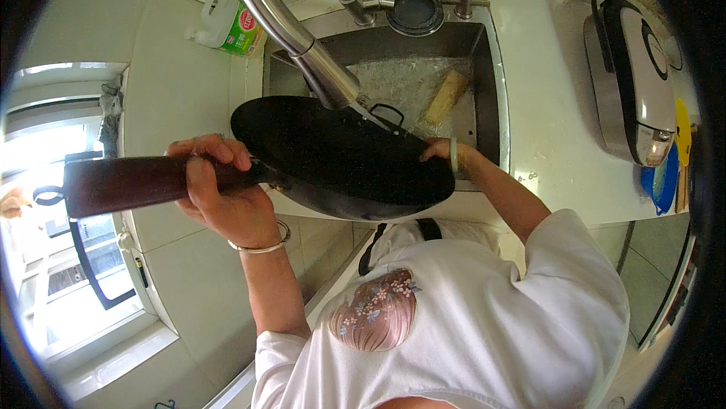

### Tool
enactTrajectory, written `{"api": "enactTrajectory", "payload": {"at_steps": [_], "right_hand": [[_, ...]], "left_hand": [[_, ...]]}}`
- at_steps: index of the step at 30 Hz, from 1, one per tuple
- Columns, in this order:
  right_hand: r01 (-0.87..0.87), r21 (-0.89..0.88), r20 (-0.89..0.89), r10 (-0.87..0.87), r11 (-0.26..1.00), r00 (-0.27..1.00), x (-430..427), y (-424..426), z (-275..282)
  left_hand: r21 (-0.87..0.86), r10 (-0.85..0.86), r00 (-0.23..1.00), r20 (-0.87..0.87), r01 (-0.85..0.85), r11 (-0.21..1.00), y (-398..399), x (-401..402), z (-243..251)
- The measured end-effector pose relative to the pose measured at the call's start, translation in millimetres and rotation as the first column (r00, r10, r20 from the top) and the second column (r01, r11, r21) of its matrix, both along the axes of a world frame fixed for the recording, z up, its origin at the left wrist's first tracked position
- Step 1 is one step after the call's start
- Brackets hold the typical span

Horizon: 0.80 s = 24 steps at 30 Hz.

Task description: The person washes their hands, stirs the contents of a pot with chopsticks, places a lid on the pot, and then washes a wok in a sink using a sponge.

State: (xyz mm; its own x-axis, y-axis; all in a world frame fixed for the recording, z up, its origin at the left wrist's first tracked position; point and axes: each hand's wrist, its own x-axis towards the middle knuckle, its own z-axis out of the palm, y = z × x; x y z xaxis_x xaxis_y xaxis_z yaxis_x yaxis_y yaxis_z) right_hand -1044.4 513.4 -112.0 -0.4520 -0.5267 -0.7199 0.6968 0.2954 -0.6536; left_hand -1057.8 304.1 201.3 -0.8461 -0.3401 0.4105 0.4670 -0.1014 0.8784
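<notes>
A black wok [340, 154] is held tilted over the front edge of the sink, its dark broad face towards me. My left hand [227, 188] is wrapped around its brown handle [125, 185], near where the handle joins the pan. At the far side of the wok, my right hand [439, 150] grips the rim, with most of its fingers hidden behind the pan. A small loop handle [391, 108] stands on the wok's far rim. The metal faucet spout [329, 77] hangs just above, and a pale stream of water runs from it onto the wok.
In the steel sink [488, 103] lies a tan loofah-like scrubber [445, 97]. A round black drain strainer or lid [416, 12] sits by the taps. A detergent jug [229, 26] stands at left. On the right counter is a rice cooker [635, 80]; a window [74, 227] is at left.
</notes>
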Motion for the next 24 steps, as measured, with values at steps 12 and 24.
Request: {"api": "enactTrajectory", "payload": {"at_steps": [12, 24], "right_hand": [[0.635, -0.098, 0.343, -0.573, 0.766, 0.744, -67, -17, -29], [0.587, -0.053, 0.148, -0.575, 0.808, 0.804, -111, 75, 48]], "left_hand": [[-0.034, -0.044, 0.998, 0.037, 0.046, 0.998, -27, 14, 51], [0.320, 0.157, 0.968, 0.194, -0.214, 0.923, -104, 0, 0]]}}
